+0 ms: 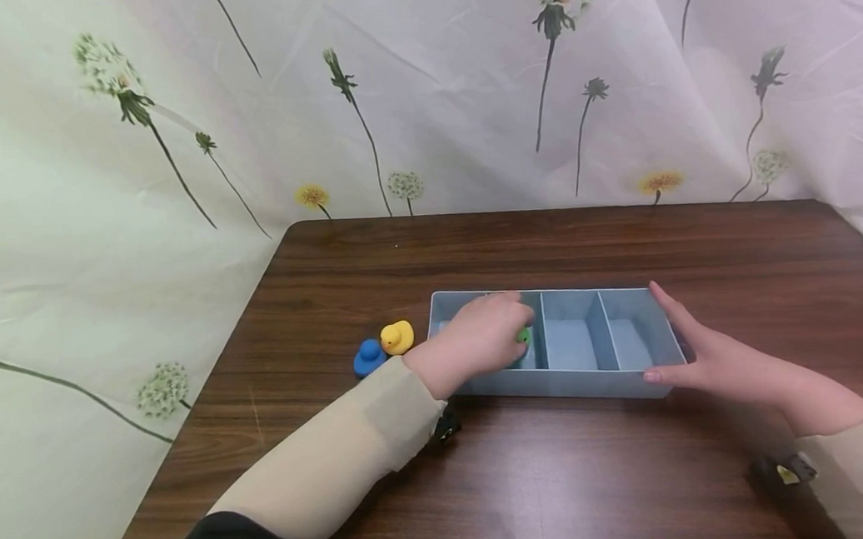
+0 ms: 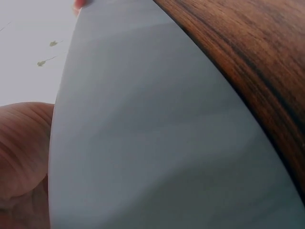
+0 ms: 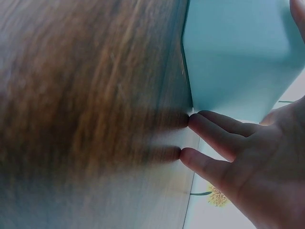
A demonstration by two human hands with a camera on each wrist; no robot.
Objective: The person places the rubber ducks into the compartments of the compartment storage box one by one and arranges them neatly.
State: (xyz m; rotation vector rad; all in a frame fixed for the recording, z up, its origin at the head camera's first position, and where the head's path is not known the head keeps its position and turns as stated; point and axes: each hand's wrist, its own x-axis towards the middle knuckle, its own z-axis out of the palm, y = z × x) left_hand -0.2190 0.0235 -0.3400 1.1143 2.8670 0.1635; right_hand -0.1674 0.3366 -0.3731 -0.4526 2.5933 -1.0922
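Observation:
My left hand reaches down into the blue-grey divided box, in its left half. Its curled fingers pinch a small green toy, mostly hidden by the hand. The box's pale wall fills most of the left wrist view. Spread wide, my right hand spans the box's right end, thumb at the front rim and forefinger at the back corner. In the right wrist view, its straight fingers reach down to the table by the end wall. A yellow rubber duck and a blue rubber duck sit left of the box.
The dark wood-grain table carries the box and ducks. Behind and left of it hangs a pale cloth printed with dandelions. Thin dividers split the box into compartments. A small dark device shows beneath the left wrist.

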